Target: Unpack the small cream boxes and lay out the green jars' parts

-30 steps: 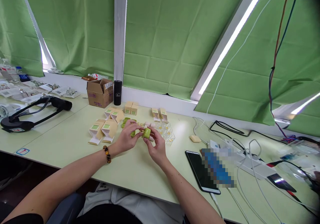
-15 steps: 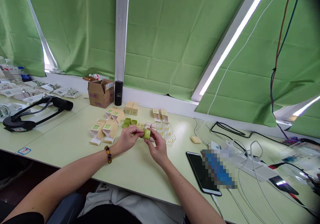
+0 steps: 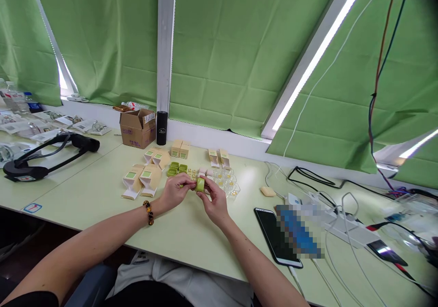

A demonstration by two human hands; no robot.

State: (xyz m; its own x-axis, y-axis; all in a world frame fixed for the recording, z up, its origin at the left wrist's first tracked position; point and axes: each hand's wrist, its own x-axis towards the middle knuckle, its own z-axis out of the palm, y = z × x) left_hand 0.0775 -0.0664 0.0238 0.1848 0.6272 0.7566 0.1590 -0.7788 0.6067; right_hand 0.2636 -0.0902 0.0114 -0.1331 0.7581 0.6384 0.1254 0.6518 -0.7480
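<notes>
Between my two hands, above the table, is a small green plastic cup-like piece. My right hand pinches it between thumb and fingers. Fingers of my left hand are closed at the piece's left side; whatever they pinch there is too small to make out. Just beyond my hands lie several green square trays, small yellowish bits, pale pink round pieces and clear plastic parts. Open cream cartons with green labels stand to the left of my left hand.
Further cream cartons stand at the back, near a brown cardboard box and a black tumbler. To the right lie a phone, a power strip and tangled cables. A black headset sits at the left.
The green piece has turned slightly between my fingers, its side now facing me more. Both hands stay in nearly the same place.
</notes>
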